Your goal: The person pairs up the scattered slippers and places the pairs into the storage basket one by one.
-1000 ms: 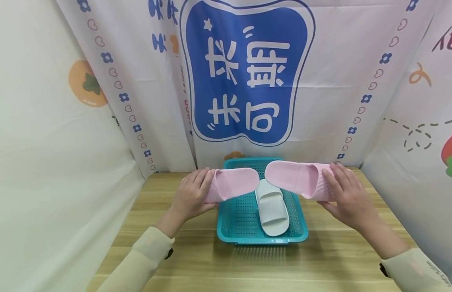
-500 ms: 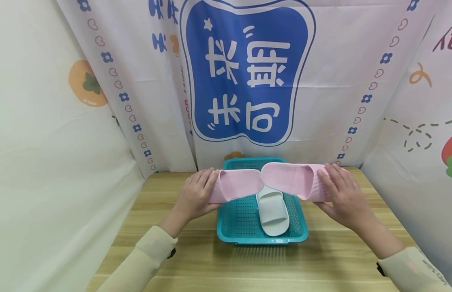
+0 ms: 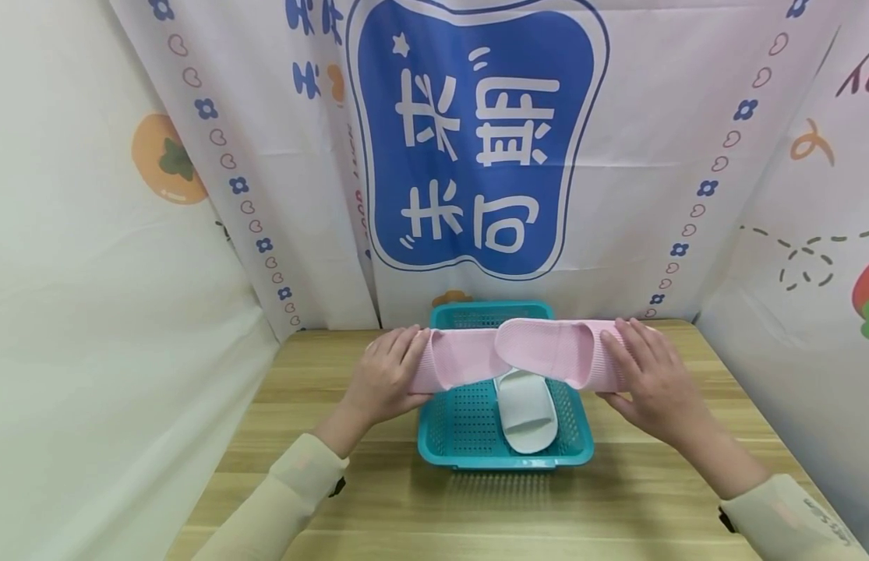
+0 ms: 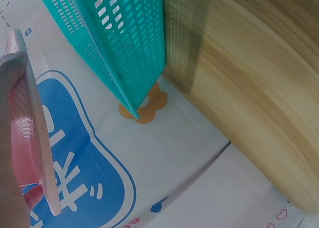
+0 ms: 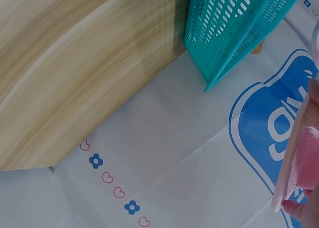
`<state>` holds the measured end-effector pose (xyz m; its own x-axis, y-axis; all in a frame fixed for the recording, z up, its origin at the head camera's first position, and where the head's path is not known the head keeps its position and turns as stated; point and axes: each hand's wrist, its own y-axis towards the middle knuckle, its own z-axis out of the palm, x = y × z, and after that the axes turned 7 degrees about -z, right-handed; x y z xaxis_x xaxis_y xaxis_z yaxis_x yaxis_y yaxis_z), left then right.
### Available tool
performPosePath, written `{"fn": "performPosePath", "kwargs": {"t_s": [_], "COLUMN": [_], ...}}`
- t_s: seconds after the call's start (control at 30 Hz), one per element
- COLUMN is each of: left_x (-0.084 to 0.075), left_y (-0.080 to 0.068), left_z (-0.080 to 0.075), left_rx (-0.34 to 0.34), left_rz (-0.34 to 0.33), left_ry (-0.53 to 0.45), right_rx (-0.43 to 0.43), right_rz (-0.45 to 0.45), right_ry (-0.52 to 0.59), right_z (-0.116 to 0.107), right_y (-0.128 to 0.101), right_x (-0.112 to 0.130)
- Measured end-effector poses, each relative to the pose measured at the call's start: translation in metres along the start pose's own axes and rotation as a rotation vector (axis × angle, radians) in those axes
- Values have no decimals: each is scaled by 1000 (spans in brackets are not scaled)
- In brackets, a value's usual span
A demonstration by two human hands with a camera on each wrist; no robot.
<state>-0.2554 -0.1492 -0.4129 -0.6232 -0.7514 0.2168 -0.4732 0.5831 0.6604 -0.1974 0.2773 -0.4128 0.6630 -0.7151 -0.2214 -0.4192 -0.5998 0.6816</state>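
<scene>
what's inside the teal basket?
One white slipper lies in the basket, toe toward the camera. Its heel end and the basket's back part are covered by the two pink slippers held above.

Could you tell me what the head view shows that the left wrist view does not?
Only the head view shows both hands, left hand and right hand, each gripping a pink slipper, toes overlapping above the basket, with a white slipper lying inside it. Only the left wrist view shows the basket's outer corner by an orange flower print. Both show the basket, the wooden table, the blue banner and the left hand's pink slipper.
</scene>
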Motion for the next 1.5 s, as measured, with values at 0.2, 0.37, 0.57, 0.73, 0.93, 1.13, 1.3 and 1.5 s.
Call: {"fn": "performPosePath", "kwargs": {"t_s": [0.2, 0.37, 0.57, 0.73, 0.93, 1.13, 1.3, 1.5], "left_x": [-3, -6, -8, -11, -15, -20, -24, -28], "left_y": [3, 5, 8, 11, 14, 17, 20, 22], "left_z": [2, 2, 4, 6, 6, 6, 6, 8], "left_rx": [-15, -4, 12, 5, -16, -10, -6, -8], "left_rz": [11, 14, 22, 30, 47, 46, 50, 56], "left_ry": [-10, -9, -6, -8, -9, -15, -29, -27], "right_rx": [7, -17, -9, 1, 32, 15, 29, 39], "right_rz": [-2, -25, -42, -47, -42, -56, -66, -68], "right_ry": [13, 11, 16, 25, 55, 54, 49, 66], "right_z": [1, 3, 5, 8, 10, 11, 11, 11], "right_y": [2, 4, 7, 9, 11, 15, 17, 19], "right_x": [2, 4, 6, 8, 11, 15, 17, 20]}}
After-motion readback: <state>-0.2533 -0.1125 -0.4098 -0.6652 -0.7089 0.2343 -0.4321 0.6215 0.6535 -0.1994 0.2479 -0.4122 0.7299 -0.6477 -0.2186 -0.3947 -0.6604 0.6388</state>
